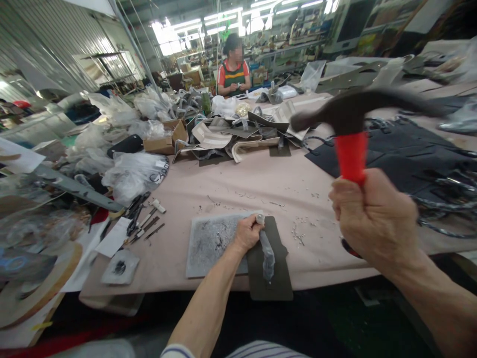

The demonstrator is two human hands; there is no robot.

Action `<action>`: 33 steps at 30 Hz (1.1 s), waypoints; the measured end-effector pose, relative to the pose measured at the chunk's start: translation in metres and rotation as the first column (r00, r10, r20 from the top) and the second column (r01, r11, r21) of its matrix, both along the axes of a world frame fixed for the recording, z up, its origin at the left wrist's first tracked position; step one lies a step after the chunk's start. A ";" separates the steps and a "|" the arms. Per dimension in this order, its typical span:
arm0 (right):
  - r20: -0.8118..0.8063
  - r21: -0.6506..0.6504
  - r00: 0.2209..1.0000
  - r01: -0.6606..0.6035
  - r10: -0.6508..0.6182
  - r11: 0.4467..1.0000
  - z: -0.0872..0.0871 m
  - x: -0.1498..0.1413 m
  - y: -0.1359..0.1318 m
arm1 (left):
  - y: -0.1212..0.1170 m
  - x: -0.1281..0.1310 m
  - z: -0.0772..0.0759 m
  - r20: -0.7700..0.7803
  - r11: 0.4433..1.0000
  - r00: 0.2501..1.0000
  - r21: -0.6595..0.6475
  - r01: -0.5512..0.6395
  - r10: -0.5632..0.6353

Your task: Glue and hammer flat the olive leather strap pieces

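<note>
My right hand (372, 214) is closed around the red handle of a claw hammer (350, 149), raised above the table and slightly blurred by motion. My left hand (248, 232) is closed on a short metal punch (260, 219), whose pale round head shows above the fingers. The punch's lower end is hidden. Beneath and beside that hand lies an olive-grey flat panel (279, 248), with a plastic-wrapped strap (268, 256) on top. The panel overlaps the right part of a worn grey slab (196, 256).
Small metal bits (299, 233) are scattered over the cloth-covered table (231, 184). Hand tools (147, 223) lie at left, near a small plastic bag (120, 267). Stacked panels (212, 136) and a cardboard box (167, 139) stand behind. Black bags (410, 159) lie right; a co-worker (234, 74) sits opposite.
</note>
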State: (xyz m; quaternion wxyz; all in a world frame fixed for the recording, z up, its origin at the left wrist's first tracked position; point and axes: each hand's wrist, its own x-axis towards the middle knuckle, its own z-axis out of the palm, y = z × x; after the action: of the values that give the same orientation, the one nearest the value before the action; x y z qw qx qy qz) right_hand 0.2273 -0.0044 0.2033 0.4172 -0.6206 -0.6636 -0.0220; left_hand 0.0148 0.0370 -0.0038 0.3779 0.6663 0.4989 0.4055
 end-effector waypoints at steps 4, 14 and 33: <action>0.074 -0.087 0.984 -0.153 0.159 0.984 -0.043 -0.004 -0.013 | -0.001 0.000 0.000 -0.047 1.000 0.999 -0.024 -0.009 0.008; -0.037 -0.754 0.955 -0.219 0.293 0.619 -0.137 0.038 -0.007 | -0.004 0.001 0.001 -0.011 1.000 1.000 0.018 -0.010 0.010; -0.110 -0.698 0.953 -0.276 0.282 0.661 -0.159 -0.087 -0.060 | 0.006 -0.018 0.008 0.460 0.882 0.755 -0.307 -0.358 0.467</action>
State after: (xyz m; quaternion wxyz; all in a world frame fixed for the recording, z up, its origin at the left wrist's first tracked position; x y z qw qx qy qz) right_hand 0.1399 -0.0642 0.0442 0.1437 -0.6234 -0.7098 0.2950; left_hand -0.0036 0.0434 0.0045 0.4641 0.3622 0.5505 0.5919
